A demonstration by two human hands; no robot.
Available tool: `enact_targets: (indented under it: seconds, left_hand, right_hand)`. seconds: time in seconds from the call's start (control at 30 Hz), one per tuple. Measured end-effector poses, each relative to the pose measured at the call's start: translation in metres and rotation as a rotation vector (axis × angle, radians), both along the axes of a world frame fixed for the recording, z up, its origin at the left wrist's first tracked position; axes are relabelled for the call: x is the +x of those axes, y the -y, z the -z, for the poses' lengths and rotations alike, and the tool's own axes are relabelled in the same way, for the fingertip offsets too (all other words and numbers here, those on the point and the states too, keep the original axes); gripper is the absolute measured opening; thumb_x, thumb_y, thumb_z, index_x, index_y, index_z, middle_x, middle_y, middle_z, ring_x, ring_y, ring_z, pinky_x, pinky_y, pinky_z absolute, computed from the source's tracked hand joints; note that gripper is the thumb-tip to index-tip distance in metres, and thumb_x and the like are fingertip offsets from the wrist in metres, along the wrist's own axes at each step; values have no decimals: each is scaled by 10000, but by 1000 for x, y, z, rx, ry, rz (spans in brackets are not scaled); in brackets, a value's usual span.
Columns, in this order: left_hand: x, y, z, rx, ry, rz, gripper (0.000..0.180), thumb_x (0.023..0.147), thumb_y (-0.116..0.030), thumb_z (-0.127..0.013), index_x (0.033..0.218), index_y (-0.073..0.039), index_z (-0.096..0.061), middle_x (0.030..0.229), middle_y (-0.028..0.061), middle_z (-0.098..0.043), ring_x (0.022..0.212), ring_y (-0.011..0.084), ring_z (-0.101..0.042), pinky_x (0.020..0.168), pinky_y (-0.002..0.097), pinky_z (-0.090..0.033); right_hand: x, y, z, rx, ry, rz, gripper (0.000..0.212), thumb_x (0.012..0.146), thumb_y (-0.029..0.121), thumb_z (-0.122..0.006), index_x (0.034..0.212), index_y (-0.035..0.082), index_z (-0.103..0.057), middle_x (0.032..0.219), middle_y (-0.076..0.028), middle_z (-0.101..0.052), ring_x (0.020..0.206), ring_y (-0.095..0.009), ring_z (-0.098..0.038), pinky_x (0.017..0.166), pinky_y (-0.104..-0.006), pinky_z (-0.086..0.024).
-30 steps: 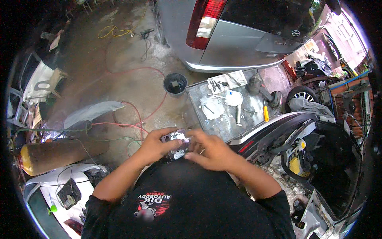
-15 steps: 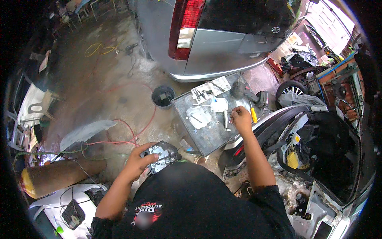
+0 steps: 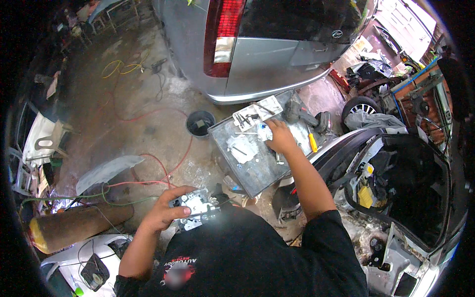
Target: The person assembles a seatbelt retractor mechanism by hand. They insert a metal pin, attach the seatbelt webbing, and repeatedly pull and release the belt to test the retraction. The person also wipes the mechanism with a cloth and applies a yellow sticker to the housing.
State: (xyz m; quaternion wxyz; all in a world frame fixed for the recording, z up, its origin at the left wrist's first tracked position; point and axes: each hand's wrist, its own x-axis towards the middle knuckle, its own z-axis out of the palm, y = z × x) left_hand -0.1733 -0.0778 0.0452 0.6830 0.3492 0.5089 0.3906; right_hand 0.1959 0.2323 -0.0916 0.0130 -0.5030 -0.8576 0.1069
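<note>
Grey metal part (image 3: 194,208) gripped in left hand (image 3: 166,213), right hand (image 3: 281,137) mid-tray (image 3: 257,168)

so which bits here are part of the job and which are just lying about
In hand:
left hand holds a metal latch part
right hand on a white piece on the metal table

Lying about:
black bucket
red cable
brown cylinder
yellow screwdriver

- Silver car (image 3: 277,44), rear end with a red tail light (image 3: 222,37)
- Black bucket (image 3: 200,122) on the wet concrete floor
- Rusty gas cylinder (image 3: 74,225) lying on its side
- Red hose (image 3: 158,168)
- Yellow screwdriver (image 3: 312,142)
</note>
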Motion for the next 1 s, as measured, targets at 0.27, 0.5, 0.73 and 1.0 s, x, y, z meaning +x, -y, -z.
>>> enact_targets:
  seconds: [0.27, 0.5, 0.73, 1.0]
  left_hand:
    - [4, -3, 37, 22, 91, 72, 779, 836, -444, -789, 1413, 53, -627, 1281, 134, -698, 1200, 234, -641, 1056, 372, -482]
    - [14, -14, 59, 9, 140, 160, 1165, 924, -937, -330, 1480, 60, -563, 1455, 199, -622, 1358, 273, -580, 1166, 404, -430]
    - [27, -31, 27, 66, 133, 300, 1030, 1032, -824, -221, 1583, 12, -465, 1562, 165, -558, 1454, 290, -506, 1240, 447, -347]
    - [25, -33, 36, 250, 170, 350, 874, 1068, -706, -394, 1554, 12, -503, 1463, 155, -629, 1359, 256, -573, 1180, 411, -409]
  right_hand:
    - [23, -7, -59, -70, -408, 46, 803, 771, 251, -892, 1479, 42, -577, 1483, -256, -586, 1408, -416, -539, 1200, -461, -417]
    - [-43, 120, -199, -253, -655, -190, 763, 727, 180, -930, 1415, 65, -620, 1368, -154, -651, 1291, -323, -618, 1092, -431, -485]
    - [-90, 209, -221, -256, -548, -459, 816, 731, 278, -949, 1443, 81, -601, 1309, -198, -609, 1198, -417, -573, 1028, -497, -489]
    - [-95, 223, -221, -252, -525, -445, 824, 732, 263, -946, 1453, 85, -588, 1304, -199, -595, 1184, -424, -569, 1016, -511, -491]
